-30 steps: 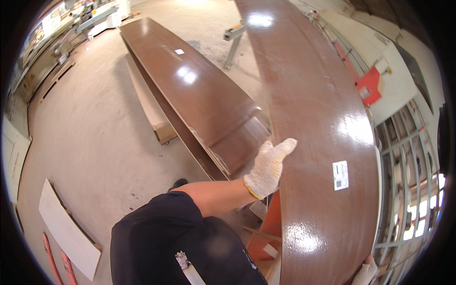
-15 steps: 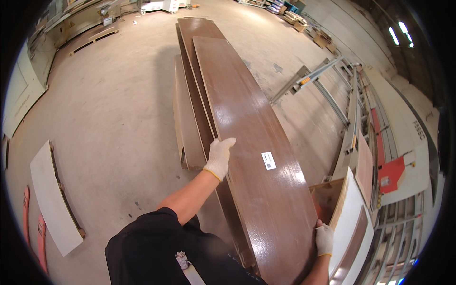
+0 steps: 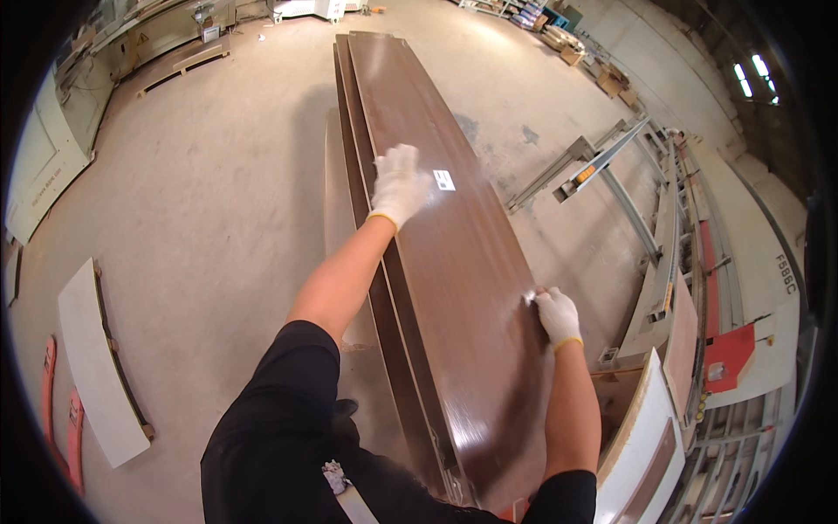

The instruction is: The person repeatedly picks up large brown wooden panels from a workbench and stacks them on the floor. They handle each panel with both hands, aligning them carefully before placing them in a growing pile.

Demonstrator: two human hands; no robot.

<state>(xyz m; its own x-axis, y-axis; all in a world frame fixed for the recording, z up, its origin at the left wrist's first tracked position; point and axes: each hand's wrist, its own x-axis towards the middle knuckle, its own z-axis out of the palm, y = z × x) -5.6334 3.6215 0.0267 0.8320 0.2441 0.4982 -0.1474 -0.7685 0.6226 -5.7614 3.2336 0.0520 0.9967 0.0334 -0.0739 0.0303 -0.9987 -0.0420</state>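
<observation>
Brown panel (image 3: 476,279): long and glossy, it lies flat atop lower panels (image 3: 397,349), running lengthwise away from me, between my hands.
Left grip (image 3: 398,188): over the left edge, fingers outstretched and blurred; I cannot tell whether I press or hover, though that spot would suit steadying.
Right grip (image 3: 557,316): at the opposite edge, nearer me, fingers bent; whether I pinch it is hidden, but working both sides likely controls so long a piece.
White label (image 3: 444,180): faces up just beside my left grip, presumably for reading.
Stepped edges: lower panels show along the left because the layers lie offset.
Metal frame (image 3: 602,162): right of the stack, apart from it.
</observation>
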